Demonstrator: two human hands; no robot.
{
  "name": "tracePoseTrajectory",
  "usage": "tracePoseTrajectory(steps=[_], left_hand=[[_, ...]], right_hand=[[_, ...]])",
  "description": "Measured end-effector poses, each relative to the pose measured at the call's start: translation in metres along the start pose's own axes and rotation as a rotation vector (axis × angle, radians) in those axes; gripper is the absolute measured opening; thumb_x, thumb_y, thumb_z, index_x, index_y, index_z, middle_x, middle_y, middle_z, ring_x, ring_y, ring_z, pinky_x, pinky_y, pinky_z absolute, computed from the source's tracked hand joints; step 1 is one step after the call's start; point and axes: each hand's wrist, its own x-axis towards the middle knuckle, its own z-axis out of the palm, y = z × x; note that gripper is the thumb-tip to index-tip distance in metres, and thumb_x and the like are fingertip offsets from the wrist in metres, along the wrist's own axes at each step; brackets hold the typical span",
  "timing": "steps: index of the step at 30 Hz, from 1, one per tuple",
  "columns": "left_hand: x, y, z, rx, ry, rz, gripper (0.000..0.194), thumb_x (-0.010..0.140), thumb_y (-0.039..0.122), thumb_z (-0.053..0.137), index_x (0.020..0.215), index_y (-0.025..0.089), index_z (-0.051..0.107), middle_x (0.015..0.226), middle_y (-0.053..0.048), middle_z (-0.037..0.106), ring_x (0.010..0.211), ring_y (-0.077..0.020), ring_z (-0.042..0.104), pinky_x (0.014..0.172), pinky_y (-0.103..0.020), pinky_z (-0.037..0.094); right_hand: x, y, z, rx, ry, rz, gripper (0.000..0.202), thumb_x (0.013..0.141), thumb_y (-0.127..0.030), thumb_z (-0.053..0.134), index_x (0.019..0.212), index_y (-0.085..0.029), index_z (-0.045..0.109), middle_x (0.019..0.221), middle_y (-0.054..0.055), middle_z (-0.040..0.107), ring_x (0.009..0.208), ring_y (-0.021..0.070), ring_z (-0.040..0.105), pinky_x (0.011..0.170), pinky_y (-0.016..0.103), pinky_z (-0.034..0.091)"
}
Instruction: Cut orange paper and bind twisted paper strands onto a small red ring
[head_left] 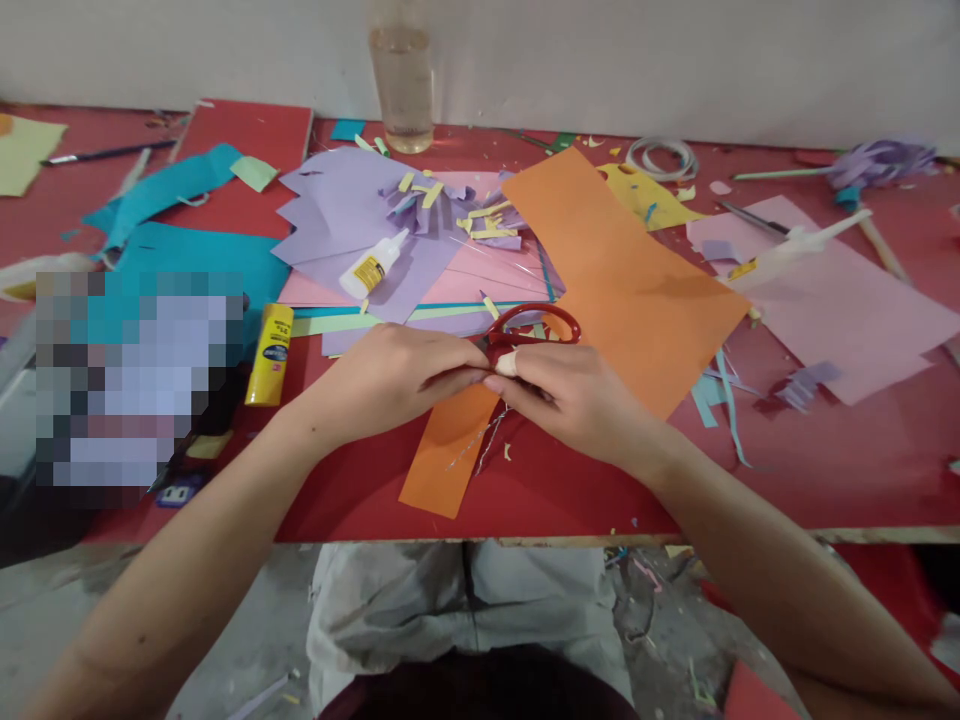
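My left hand (401,380) and my right hand (574,400) meet at the middle of the table's near side. Thumbs and fingers are pinched together, fingertips touching, and what they hold is hidden between them. A white wrap shows on a finger of my right hand. Just below the fingertips, a thin twisted silvery strand (480,445) trails over an orange paper strip (439,470); whether it runs into my fingers I cannot tell. Scissors (536,322) with red handles lie right behind my hands, their blades mostly covered. A large orange sheet (637,280) spreads behind my right hand.
A yellow glue stick (270,355) and a small glue bottle (373,267) lie to the left. Purple sheets (330,200) and teal paper (202,260) are stacked behind. Pink sheets (840,290) lie right. A bottle of liquid (405,90) stands by the wall. A blurred-out object (150,380) sits left.
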Motion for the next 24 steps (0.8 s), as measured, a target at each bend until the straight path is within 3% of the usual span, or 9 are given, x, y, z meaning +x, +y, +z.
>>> tracePoseTrajectory(steps=[7,13,24], left_hand=[[0.0003,0.001,0.001,0.022,-0.011,-0.001,0.017,0.098,0.027,0.05,0.097,0.019,0.066,0.085,0.002,0.071,0.072,-0.0102,0.064,0.062,-0.02,0.04],[0.0008,0.0004,-0.0003,0.056,-0.009,0.0,0.019,0.099,0.029,0.049,0.096,0.019,0.065,0.083,0.001,0.071,0.071,-0.0109,0.064,0.061,-0.021,0.039],[-0.0002,-0.0004,0.001,0.039,0.021,0.027,0.018,0.099,0.026,0.048,0.097,0.019,0.065,0.087,0.001,0.073,0.074,-0.0111,0.066,0.063,-0.021,0.041]], right_hand=[[0.0012,-0.0008,-0.0006,-0.023,-0.029,0.005,0.03,0.1,-0.032,0.046,0.073,-0.02,0.048,0.068,0.0,0.054,0.062,0.0129,0.048,0.061,0.027,0.034],[0.0009,0.0001,-0.0009,-0.015,-0.035,0.021,0.021,0.099,-0.031,0.048,0.083,-0.019,0.054,0.075,0.001,0.061,0.067,0.014,0.053,0.064,0.027,0.037],[-0.0007,-0.0011,-0.0013,0.025,-0.026,0.018,0.022,0.101,-0.032,0.046,0.085,-0.019,0.055,0.076,0.002,0.062,0.069,0.0143,0.055,0.065,0.027,0.038]])
